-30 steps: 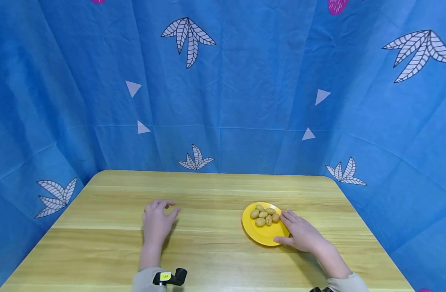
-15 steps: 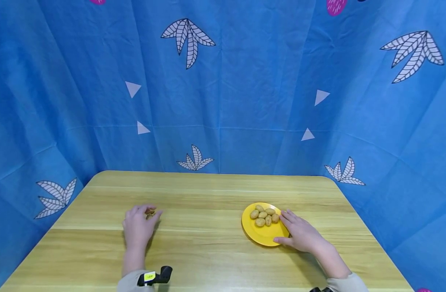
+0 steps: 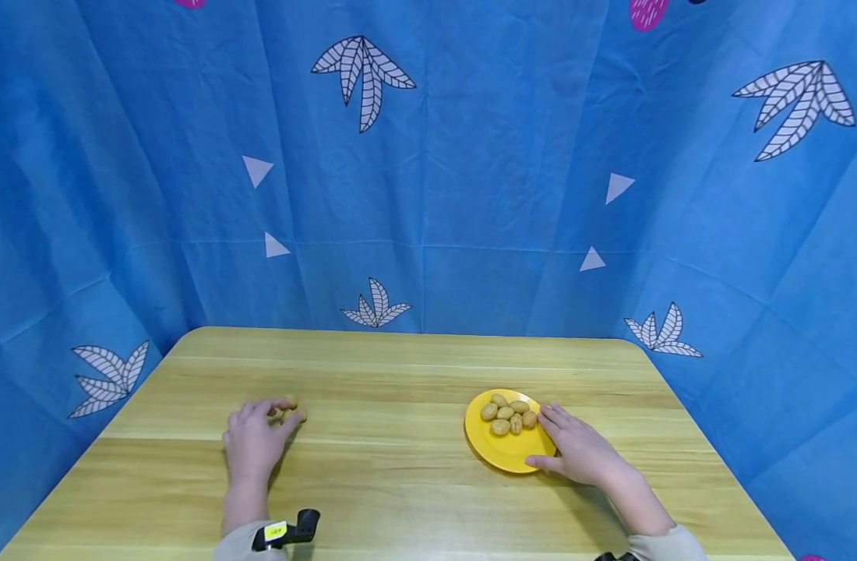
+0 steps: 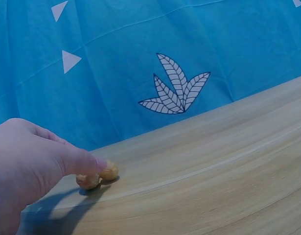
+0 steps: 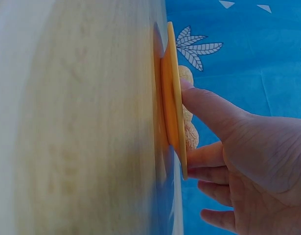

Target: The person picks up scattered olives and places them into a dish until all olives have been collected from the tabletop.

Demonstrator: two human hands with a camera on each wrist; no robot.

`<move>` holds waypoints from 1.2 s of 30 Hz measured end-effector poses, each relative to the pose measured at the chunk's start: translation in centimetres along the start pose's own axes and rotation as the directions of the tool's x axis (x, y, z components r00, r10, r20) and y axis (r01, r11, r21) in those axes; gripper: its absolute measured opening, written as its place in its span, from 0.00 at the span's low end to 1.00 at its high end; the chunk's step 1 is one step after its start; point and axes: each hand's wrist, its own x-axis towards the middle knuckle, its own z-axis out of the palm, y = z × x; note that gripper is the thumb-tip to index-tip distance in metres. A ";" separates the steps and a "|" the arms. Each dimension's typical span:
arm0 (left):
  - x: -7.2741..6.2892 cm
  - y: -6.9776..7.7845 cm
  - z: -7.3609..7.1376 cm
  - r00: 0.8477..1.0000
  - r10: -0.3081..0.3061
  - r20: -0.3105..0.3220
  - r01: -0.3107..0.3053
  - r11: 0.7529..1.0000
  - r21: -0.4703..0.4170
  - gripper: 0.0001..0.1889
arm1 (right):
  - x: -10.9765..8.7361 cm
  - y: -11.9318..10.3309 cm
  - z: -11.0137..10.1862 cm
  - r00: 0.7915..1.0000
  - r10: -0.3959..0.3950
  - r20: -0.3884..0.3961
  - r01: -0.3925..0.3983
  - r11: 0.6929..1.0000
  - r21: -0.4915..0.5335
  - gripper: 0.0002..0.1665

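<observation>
Across the back hangs a blue curtain, cut off at top and sides. The table loses its near edge below the frame. On its right sits a yellow plate, the right hand spread wide at the rim. Farther left, the left hand curves narrowly about loose lumps; at least two show, partly covered, and whether they are pinched I cannot tell. Seven tan lumps show on the plate, mostly hidden from the right wrist.

Loose pieces lie on the table, left of the plate of nuts.
</observation>
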 end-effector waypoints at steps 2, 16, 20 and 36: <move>0.0 -0.1 -0.1 1.000 -0.009 0.011 0.009 1.000 0.013 0.18 | 0.0 0.0 0.0 1.000 0.000 -0.001 0.000 1.000 -0.001 0.50; -0.1 -0.1 -0.3 0.989 -0.098 0.113 0.091 0.993 0.070 0.23 | 0.1 0.1 0.0 1.000 -0.004 -0.001 0.004 1.000 -0.004 0.50; -0.1 -0.2 -0.3 0.986 -0.105 0.126 0.096 0.992 0.081 0.24 | 0.2 0.1 0.0 1.000 0.000 0.002 0.000 1.000 0.001 0.50; 0.0 -0.4 -0.1 0.988 -0.096 0.122 0.085 0.992 0.091 0.25 | 0.2 -0.1 -0.2 1.000 -0.001 -0.006 0.001 1.000 -0.004 0.50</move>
